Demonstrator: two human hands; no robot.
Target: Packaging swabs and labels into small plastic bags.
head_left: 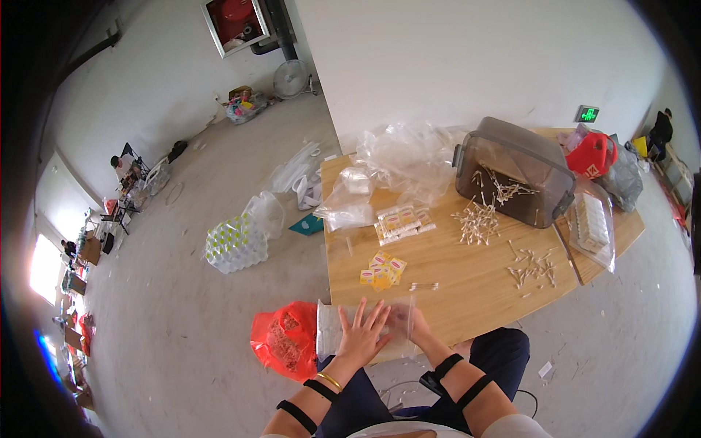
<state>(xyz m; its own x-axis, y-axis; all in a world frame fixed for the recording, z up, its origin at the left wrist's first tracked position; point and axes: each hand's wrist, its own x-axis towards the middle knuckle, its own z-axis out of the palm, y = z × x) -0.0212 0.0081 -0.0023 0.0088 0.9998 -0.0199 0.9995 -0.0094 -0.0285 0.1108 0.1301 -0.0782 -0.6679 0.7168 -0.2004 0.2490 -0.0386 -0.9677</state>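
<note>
A clear plastic bag point(330, 330) with something whitish in it lies at the table's near left edge, partly overhanging it. My left hand point(360, 336) rests flat on top of the bag, fingers spread. At the bag's right end is my right hand point(418, 325); its fingers lie behind or inside the clear film, so their grip is hidden. Just beyond my hands, a few cotton swabs point(423, 287) lie in a short row. Several yellow and white cards point(382, 271) are scattered to their left.
A grey plastic bin point(511, 157) lies tipped over, cotton swabs point(478, 221) spilling from it. More loose swabs point(533, 269) lie to the right. Small packs point(401, 221) and crumpled clear bags point(409, 157) sit farther back. A red bag point(285, 339) stands left of the table.
</note>
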